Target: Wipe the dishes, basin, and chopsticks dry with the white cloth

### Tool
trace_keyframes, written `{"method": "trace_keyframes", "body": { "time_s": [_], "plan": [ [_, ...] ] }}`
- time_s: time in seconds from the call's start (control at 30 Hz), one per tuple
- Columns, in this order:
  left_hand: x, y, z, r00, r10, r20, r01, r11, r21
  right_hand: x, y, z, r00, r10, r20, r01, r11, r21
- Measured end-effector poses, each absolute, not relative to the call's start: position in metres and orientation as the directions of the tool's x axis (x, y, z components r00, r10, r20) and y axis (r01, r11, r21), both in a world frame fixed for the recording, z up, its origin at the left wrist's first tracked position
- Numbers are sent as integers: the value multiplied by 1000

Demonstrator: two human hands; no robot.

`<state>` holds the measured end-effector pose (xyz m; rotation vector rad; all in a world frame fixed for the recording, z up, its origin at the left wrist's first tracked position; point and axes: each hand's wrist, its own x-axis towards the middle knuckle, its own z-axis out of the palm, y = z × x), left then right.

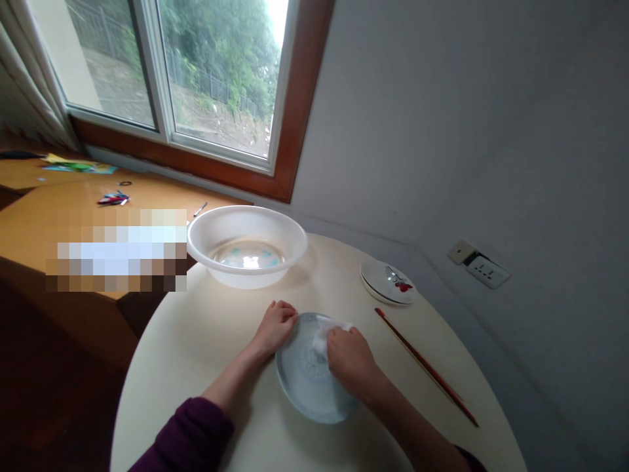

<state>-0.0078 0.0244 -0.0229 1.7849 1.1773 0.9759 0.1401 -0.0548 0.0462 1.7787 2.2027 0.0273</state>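
1. Locate left hand (278,321) at far-left rim of blue-grey round plate (302,383). Fingers bent, touching rim; firm hold or mere rest not determinable from this view.
2. Locate plate on cream round table (162,373), between both hands: to the right of and below left hand, beneath and to the left of right hand (351,359). Circular outline; no long axis.
3. Note right hand clenched around white cloth (322,337), pressed to plate's upper-right face. Nearer to plate centre than left hand. Cloth or paper: not determinable.
4. Count, left to right:
   - plastic basin (248,280), one, beyond left hand;
   - plate, one;
   - white cloth, one;
   - saucers (386,280), apparently two, stacked, red flower motif on top;
   - chopsticks (426,367), apparently two, side by side, slanting down to the right;
   - wall socket (488,271), one, beyond table edge.
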Motion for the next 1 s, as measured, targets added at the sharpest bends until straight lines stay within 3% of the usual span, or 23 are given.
{"method": "trace_keyframes", "body": {
  "time_s": [0.1, 0.2, 0.27, 0.3, 0.37, 0.5, 0.6, 0.67, 0.8, 0.87, 1.0],
  "plan": [
    [-8, 25, -23, 289, 940, 182, 379, -287, 880, 141, -68, 59, -209, 903, -376, 943, 288, 169],
    [-8, 24, -22, 291, 940, 181, 394, -290, 872, 135, -79, 59, -453, 786, -421, 888, 441, -132],
    [-9, 23, -21, 289, 940, 180, 402, -290, 869, 129, -80, 53, -567, 753, -334, 819, 470, -331],
    [-9, 23, -20, 288, 941, 179, 406, -289, 867, 128, -78, 49, -574, 768, -283, 804, 463, -374],
    [-9, 22, -20, 284, 942, 179, 411, -288, 865, 129, -71, 41, -516, 830, -212, 835, 432, -340],
    [-8, 22, -19, 272, 945, 182, 414, -286, 864, 142, -49, 31, -306, 940, -149, 952, 299, -71],
    [-8, 23, -20, 268, 946, 183, 411, -284, 866, 148, -39, 31, -176, 978, -114, 984, 179, 18],
    [-8, 23, -20, 264, 947, 185, 408, -283, 868, 144, -41, 32, -202, 976, -77, 979, 202, -7],
    [-7, 23, -23, 246, 951, 188, 403, -277, 872, 129, -57, 37, -550, 831, -88, 823, 521, -226],
    [-7, 23, -24, 241, 952, 189, 401, -275, 874, 128, -60, 38, -631, 766, -121, 759, 578, -298],
    [-7, 24, -24, 241, 952, 191, 399, -276, 874, 138, -52, 32, -363, 927, -92, 926, 348, -147]
  ]
}}
